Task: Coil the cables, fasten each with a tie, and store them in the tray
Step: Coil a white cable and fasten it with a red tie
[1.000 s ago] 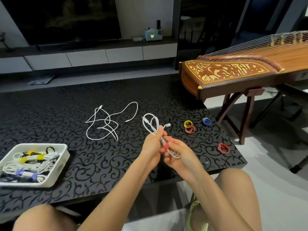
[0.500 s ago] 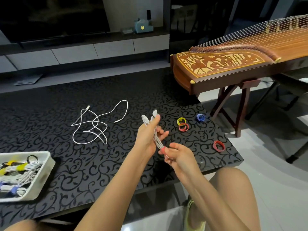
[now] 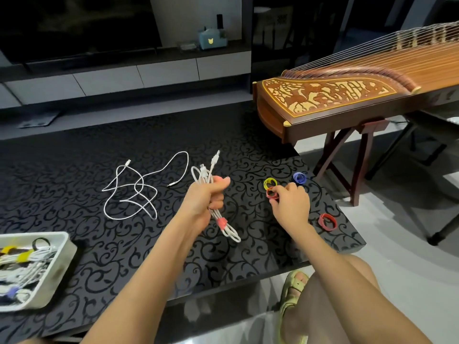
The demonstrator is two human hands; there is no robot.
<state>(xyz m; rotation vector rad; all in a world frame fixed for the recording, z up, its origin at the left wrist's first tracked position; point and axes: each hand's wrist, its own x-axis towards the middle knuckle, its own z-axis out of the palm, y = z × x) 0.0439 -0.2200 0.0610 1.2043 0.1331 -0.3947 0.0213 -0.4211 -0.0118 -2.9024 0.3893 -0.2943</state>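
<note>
Now right hand (image 3: 291, 207) moved off, pinching red tie (image 3: 271, 194); left hand (image 3: 206, 202) grips coiled cable (image 3: 216, 215)

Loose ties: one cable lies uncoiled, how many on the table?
4: yellow tie, red tie at the right hand, blue tie beyond, second red tie nearer the front edge.

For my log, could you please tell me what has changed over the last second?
The right hand let go of the coiled cable and moved right to the red tie. The left hand still grips the cable. The loose cable and tray stayed put.
</note>
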